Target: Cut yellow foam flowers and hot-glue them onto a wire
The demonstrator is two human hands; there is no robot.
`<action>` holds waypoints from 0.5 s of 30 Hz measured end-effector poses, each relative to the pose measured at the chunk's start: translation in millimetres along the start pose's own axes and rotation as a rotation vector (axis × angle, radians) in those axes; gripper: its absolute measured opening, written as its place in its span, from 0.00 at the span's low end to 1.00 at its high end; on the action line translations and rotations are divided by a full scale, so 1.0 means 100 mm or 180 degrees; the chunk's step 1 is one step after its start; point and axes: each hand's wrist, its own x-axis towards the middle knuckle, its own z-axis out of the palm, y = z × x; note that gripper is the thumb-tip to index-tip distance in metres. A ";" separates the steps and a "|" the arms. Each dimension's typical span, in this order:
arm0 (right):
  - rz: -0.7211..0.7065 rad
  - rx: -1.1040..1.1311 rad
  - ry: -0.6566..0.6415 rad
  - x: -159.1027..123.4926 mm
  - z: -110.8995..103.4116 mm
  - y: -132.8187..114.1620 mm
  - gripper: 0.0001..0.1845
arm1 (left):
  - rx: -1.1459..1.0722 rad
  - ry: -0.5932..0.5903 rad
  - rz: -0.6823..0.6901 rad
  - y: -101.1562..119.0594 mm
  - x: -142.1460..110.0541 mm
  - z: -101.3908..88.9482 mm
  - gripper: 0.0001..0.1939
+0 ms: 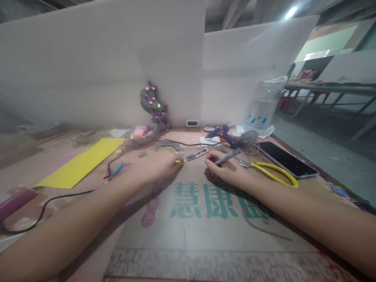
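Note:
My left hand (167, 162) is closed, its fingertips pinching a small yellow piece (179, 161) that is too blurred to name more closely. Just right of it, my right hand (221, 167) grips a purplish-grey pen (228, 156), held as if for writing, tip hidden by the fingers. Pink-handled thread snips (198, 154) lie between and slightly beyond the two hands. A dark grey curved piece (167, 146) rests behind my left hand. Both hands are over a board printed with green characters (186, 199).
Yellow-handled pliers (273, 172) and a phone (289, 159) lie right. Behind are a blue glue gun (223, 135), grey yarn (248, 141), a bottle (263, 105) and a dark moon-shaped ornament (152, 102). Yellow paper (82, 162), a blue pen-like tool (114, 172) and a black cord (44, 209) lie left.

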 end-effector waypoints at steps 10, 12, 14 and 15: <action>-0.0087 -0.0024 -0.0029 0.01 0.01 0.04 0.09 | 0.0153 0.0215 -0.0186 -0.09 0.01 -0.05 0.12; -0.0086 0.0002 -0.0018 0.01 0.01 0.04 0.10 | 0.0166 0.0227 -0.0225 -0.13 0.00 -0.07 0.11; -0.0076 0.0040 0.0009 0.00 0.01 0.03 0.10 | 0.0187 0.0199 -0.0240 -0.20 0.00 -0.10 0.10; -0.0073 0.0056 0.0014 0.00 0.02 0.03 0.10 | 0.0184 0.0150 -0.0228 -0.24 0.00 -0.11 0.10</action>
